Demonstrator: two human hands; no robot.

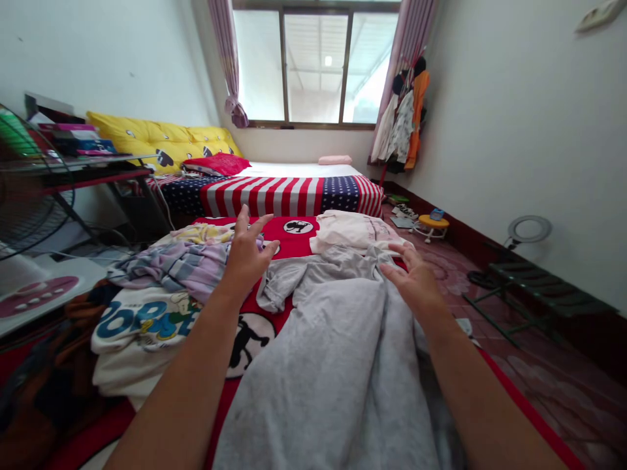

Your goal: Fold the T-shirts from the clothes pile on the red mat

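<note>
A grey garment [337, 352] lies spread over a red cloth [281, 321] with black-and-white round prints, its sleeve reaching left. My left hand [247, 251] hovers over the left side, fingers spread, nothing in it. On the right, my right hand [414, 277] is held above the garment's upper right edge, with fingers apart and no cloth gripped. Beyond the grey garment lies a pale pink garment [347, 230]. Left of my left arm are a plaid lilac garment [171, 264] and a white printed shirt [142, 326].
A fan [34, 196] and a desk [98, 160] stand at the left. Behind is a bed with a striped, starred cover [274, 194]. To the right are a green folding bench [543, 290], a ring light [529, 228] and a yellow stool [432, 222].
</note>
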